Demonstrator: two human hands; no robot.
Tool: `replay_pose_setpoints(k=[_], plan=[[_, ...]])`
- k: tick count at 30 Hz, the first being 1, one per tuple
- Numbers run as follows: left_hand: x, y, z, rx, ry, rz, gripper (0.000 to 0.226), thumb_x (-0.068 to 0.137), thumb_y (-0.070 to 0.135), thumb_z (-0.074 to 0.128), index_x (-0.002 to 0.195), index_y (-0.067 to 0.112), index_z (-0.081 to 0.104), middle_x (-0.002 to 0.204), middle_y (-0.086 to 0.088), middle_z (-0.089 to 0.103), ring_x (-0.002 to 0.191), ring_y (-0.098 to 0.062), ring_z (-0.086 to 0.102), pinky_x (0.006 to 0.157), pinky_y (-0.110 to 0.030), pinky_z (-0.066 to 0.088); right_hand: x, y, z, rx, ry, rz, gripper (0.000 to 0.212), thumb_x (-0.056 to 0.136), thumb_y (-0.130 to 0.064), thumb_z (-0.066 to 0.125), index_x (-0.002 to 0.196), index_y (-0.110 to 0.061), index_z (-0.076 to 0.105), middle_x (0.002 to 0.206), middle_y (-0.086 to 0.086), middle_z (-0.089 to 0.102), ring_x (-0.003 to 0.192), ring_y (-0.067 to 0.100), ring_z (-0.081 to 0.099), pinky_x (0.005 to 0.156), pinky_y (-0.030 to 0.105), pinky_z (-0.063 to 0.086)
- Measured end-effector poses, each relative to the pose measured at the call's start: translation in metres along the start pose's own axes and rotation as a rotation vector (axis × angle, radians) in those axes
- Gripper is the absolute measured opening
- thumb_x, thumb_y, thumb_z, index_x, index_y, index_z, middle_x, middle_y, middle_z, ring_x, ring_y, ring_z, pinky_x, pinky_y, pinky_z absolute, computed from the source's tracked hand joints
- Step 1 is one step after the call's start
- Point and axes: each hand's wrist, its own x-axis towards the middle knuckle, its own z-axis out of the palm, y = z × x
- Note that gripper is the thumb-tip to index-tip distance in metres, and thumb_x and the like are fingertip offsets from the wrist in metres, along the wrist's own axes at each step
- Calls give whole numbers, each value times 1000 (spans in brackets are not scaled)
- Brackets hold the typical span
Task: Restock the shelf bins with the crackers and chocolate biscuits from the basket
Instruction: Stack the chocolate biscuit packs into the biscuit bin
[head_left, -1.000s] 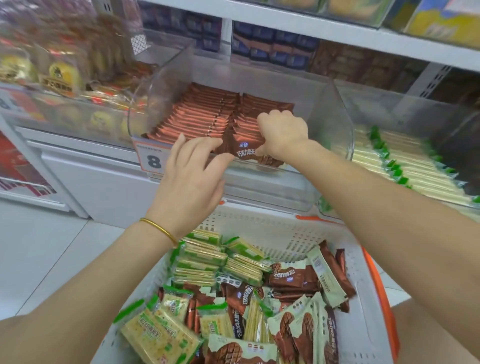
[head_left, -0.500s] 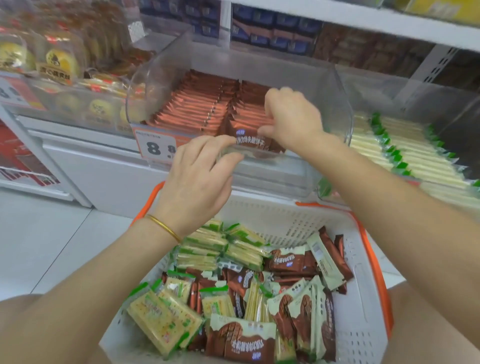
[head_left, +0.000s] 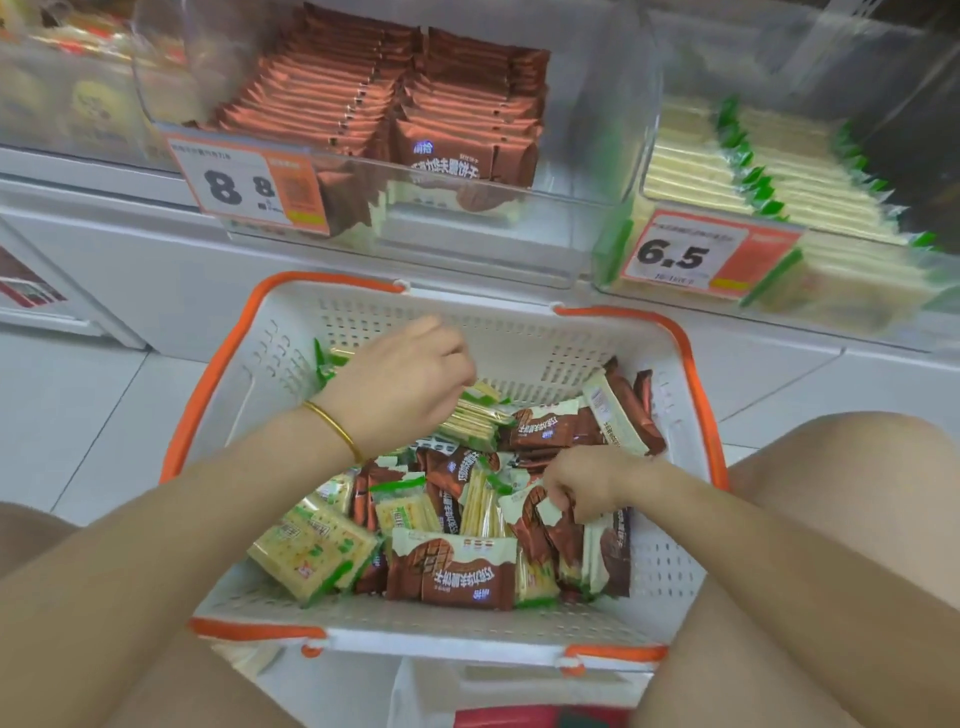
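Shelving (head_left: 130, 249), white and long, runs across the back with two clear bins side by side on it. The left bin (head_left: 587, 130) holds brown chocolate biscuits (head_left: 415, 93) standing in two neat rows, and the right bin (head_left: 857, 312) holds pale crackers (head_left: 727, 171) with green ends, packed in rows too. Just below and in front of the bins sits a white slotted basket (head_left: 519, 338) with orange handles (head_left: 696, 389), between the person's bare knees. It is heaped with a loose jumble of both sorts, cracker packs (head_left: 311, 551) mostly toward the left and brown biscuit packs (head_left: 457, 571) toward the right and front. Both forearms reach down into it. The left hand (head_left: 400, 384) is over the far left part, knuckles up and fingers bent downward onto a small stack of crackers (head_left: 472, 421); it is blurred, and I cannot tell whether it grips them or only touches. The right hand (head_left: 592, 480) is lower on the right side, fingers curled, pinching the torn-looking edge of one biscuit pack (head_left: 540, 514) that lies in the heap. An orange and white price tag (head_left: 249, 187) reading 8.8 hangs on the left bin's front, and another (head_left: 691, 254) reading 6.5 on the right bin. A thin gold bangle (head_left: 335, 428) circles the left wrist.
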Motion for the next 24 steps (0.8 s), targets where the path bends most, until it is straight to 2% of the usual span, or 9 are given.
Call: replay_pose_setpoints(k=[2, 7, 8, 10, 12, 15, 17, 20, 24], plan=[[-3, 1, 2, -10, -18, -17, 18, 83, 15, 54, 87, 11, 71, 87, -3, 64, 85, -24, 57, 64, -38, 54, 3, -4, 5, -134, 33, -26, 17, 80, -14, 68, 87, -19, 53, 95, -3, 53, 84, 18, 50, 59, 30, 38], [-5, 0, 3, -15, -37, -38, 12, 82, 13, 62, 89, 13, 71, 89, -1, 65, 85, -23, 57, 65, -34, 52, 6, -9, 7, -268, 196, -69, 45, 81, -27, 72, 117, -16, 49, 116, 4, 49, 109, 24, 47, 82, 36, 41], [-6, 1, 3, -17, -40, -47, 12, 82, 13, 62, 90, 13, 71, 90, -1, 65, 87, -22, 57, 66, -35, 52, 7, -10, 7, -310, 185, -87, 41, 82, -27, 70, 116, -16, 51, 117, 4, 50, 110, 24, 46, 82, 36, 40], [-6, 2, 2, -27, -55, -65, 14, 85, 14, 61, 94, 13, 71, 94, -1, 65, 91, -22, 56, 73, -37, 52, 9, -11, 8, -335, 165, -138, 20, 85, -26, 66, 98, -18, 54, 109, 4, 53, 106, 24, 46, 77, 34, 37], [-6, 3, 2, -77, -119, -136, 18, 89, 19, 57, 103, 16, 68, 103, 1, 62, 102, -20, 51, 86, -39, 48, 6, -8, 2, -229, 209, -174, 19, 85, -24, 65, 80, -19, 47, 92, 0, 53, 95, 22, 50, 74, 34, 42], [-3, 3, 2, -217, -365, -336, 30, 92, 30, 55, 121, 23, 57, 122, 4, 54, 118, -14, 43, 103, -33, 36, -12, -5, -27, 323, 382, -179, 27, 87, -21, 65, 72, -27, 43, 78, -1, 58, 74, 15, 58, 69, 35, 52], [0, 1, 0, -386, -516, -471, 46, 89, 32, 60, 133, 22, 48, 132, 2, 50, 122, -13, 44, 105, -31, 37, -29, -8, -49, 687, 577, -157, 20, 90, -17, 63, 78, -22, 48, 82, 4, 64, 73, 13, 61, 64, 25, 50], [1, -5, -7, -744, -693, -661, 67, 81, 39, 71, 136, 14, 43, 134, -1, 51, 120, -15, 52, 105, -33, 41, -46, -21, -66, 1388, 717, -242, 10, 93, -8, 56, 87, -12, 49, 79, 4, 69, 71, 16, 69, 60, 29, 56], [4, -2, -17, -939, -537, -692, 27, 83, 23, 71, 105, 15, 59, 107, -3, 69, 99, -16, 66, 90, -30, 53, -57, -43, -73, 1923, 708, -319, 13, 93, 3, 50, 93, -8, 44, 92, 14, 66, 75, 22, 69, 63, 38, 60]])
